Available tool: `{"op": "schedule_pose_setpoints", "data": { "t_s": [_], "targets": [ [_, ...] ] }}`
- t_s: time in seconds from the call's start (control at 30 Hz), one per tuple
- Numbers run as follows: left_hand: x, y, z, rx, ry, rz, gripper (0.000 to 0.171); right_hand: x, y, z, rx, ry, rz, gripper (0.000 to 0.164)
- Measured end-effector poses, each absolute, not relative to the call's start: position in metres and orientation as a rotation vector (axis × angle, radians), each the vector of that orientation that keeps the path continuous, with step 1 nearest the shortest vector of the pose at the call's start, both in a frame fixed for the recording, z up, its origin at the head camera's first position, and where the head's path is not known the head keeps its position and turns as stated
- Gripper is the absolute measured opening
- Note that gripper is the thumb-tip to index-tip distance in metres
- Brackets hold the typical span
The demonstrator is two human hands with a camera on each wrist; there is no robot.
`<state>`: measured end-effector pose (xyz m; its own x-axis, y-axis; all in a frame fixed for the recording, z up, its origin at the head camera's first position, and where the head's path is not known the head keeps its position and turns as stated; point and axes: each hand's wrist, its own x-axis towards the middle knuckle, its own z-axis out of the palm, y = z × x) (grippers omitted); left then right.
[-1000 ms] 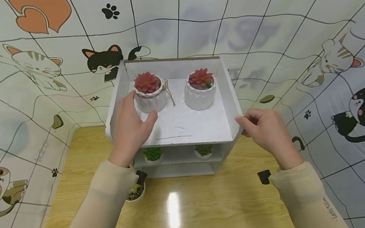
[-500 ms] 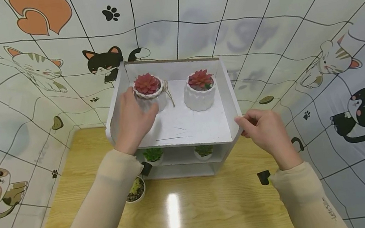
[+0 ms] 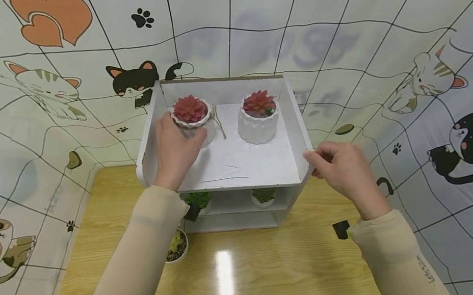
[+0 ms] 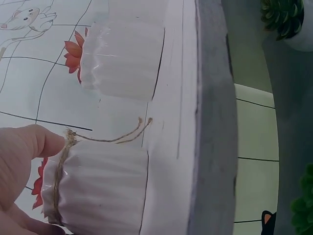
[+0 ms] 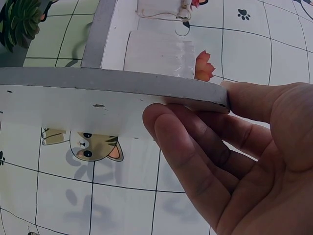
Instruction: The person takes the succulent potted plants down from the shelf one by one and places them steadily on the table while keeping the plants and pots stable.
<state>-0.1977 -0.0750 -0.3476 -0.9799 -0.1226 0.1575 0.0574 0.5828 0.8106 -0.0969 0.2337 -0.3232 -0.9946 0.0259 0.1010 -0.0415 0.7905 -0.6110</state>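
Observation:
A white wooden shelf (image 3: 238,160) stands against the back, two potted red succulents on its top. My left hand (image 3: 174,149) grips the left succulent pot (image 3: 190,109), fingers around its left side and thumb at the front. In the left wrist view the thumb is right at the knot of the twine (image 4: 59,171) tied around that pot. The other succulent pot (image 3: 259,126) sits to the right, apart from both hands. My right hand (image 3: 346,174) pinches the front edge of the shelf's right side panel (image 5: 146,84) between thumb and curled fingers.
Two green potted plants stand on the shelf's lower level, the left one (image 3: 200,199) partly hidden by the black patch at my left sleeve. A pot with a yellow-green plant (image 3: 176,244) is on the wooden table (image 3: 275,275), left of the shelf's front. Cat-print cloth (image 3: 211,48) surrounds the table.
My left hand has moved forward and right, its thumb sliding up along the left pot as the hand came around it. The right hand has kept its hold on the shelf panel.

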Motion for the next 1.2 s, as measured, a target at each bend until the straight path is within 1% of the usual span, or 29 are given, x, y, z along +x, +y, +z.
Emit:
{"op": "schedule_pose_setpoints", "data": {
  "t_s": [0.3, 0.73, 1.2],
  "targets": [
    [-0.208, -0.071, -0.35, 0.115, -2.581, -1.421, 0.079, -0.097, 0.234, -0.323, 0.015, -2.87, 0.982, 0.033],
    [-0.218, -0.067, -0.352, 0.172, -2.569, -1.401, 0.089, -0.097, 0.234, -0.323, 0.009, -2.87, 0.996, 0.033],
    [-0.224, -0.066, -0.354, 0.167, -2.535, -1.396, 0.085, -0.098, 0.233, -0.323, -0.005, -2.874, 0.998, 0.033]
  ]
}}
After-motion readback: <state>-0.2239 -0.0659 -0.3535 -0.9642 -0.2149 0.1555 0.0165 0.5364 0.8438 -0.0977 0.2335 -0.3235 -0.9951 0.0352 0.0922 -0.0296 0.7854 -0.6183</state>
